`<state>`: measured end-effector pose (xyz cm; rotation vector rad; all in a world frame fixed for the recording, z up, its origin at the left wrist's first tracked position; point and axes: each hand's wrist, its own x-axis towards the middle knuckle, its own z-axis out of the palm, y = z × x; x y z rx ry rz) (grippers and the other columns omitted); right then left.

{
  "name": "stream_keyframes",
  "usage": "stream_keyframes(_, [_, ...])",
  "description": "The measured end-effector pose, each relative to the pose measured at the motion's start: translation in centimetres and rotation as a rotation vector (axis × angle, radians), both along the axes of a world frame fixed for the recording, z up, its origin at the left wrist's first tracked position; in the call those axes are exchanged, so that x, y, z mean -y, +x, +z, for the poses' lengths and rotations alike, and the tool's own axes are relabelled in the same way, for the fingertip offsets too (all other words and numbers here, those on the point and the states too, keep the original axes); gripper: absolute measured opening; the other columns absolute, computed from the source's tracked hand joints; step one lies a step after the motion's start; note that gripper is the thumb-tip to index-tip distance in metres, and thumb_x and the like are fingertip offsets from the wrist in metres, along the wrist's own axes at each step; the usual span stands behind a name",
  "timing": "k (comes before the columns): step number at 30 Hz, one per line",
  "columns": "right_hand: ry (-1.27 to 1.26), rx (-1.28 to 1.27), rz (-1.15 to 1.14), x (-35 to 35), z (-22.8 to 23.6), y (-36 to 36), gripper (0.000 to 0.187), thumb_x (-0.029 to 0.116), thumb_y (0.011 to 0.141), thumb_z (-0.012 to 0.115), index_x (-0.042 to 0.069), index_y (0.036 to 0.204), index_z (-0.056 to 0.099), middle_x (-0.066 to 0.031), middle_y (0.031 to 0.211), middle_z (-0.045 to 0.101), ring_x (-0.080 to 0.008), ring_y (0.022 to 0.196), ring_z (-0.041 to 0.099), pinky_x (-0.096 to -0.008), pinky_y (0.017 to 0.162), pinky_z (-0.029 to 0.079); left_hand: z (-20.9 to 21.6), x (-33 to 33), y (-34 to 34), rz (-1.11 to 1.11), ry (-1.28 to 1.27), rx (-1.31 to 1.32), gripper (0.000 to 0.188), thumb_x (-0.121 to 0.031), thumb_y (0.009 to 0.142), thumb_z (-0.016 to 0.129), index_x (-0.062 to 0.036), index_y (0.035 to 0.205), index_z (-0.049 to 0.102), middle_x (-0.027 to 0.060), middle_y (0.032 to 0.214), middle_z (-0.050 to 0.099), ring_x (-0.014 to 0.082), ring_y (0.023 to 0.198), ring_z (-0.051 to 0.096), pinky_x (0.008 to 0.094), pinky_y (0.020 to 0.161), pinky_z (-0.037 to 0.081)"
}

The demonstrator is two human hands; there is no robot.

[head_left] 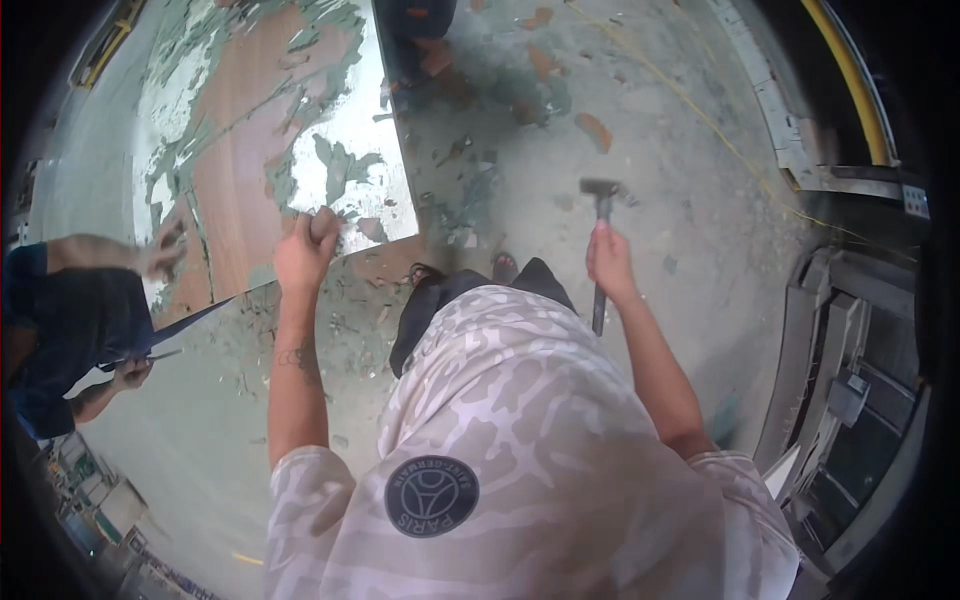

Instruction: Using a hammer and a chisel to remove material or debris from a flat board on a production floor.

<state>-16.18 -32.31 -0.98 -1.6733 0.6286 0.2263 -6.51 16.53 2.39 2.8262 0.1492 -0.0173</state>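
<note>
In my right hand (612,258) is a hammer (600,188), held by its dark handle over the floor, right of my body. Its head points away from me and is slightly blurred. My left hand (305,248) is closed at the near edge of a large panel (235,200); what its fingers hold, if anything, is hidden. Brown wood-like sheet covers part of the panel. Elsewhere, torn greenish patches and bright, shiny bare areas show on its surface.
A co-worker's hand (168,250) lies over the panel's left side; their other hand (132,373) holds a thin tool. Another person's dark clothing (415,40) shows at the far edge. Broken flakes (595,132) litter the floor. Metal machinery (850,385) stands at right.
</note>
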Motion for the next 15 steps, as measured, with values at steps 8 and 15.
stream_keyframes(8, [-0.651, -0.598, 0.124, 2.8, -15.3, -20.3, 0.074, 0.061, 0.099, 0.048, -0.008, 0.094, 0.074, -0.0343, 0.09, 0.07, -0.0479, 0.1, 0.07, -0.0531, 0.085, 0.054, 1.1, -5.4, 1.8, -0.033, -0.321, 0.015, 0.032, -0.03, 0.089, 0.077, -0.001, 0.092, 0.065, 0.0244, 0.082, 0.068, 0.0434, 0.077, 0.066, 0.0458, 0.07, 0.053])
stream_keyframes(15, [-0.493, -0.825, -0.221, 1.9, -18.9, -32.8, 0.076, 0.062, 0.097, 0.051, -0.011, 0.095, 0.074, -0.0361, 0.092, 0.07, -0.0504, 0.103, 0.068, -0.0529, 0.088, 0.054, 0.7, -2.4, 2.5, -0.154, -0.234, -0.071, 0.035, -0.031, 0.08, 0.082, -0.0021, 0.088, 0.064, 0.0221, 0.083, 0.069, 0.0435, 0.078, 0.067, 0.0483, 0.071, 0.053])
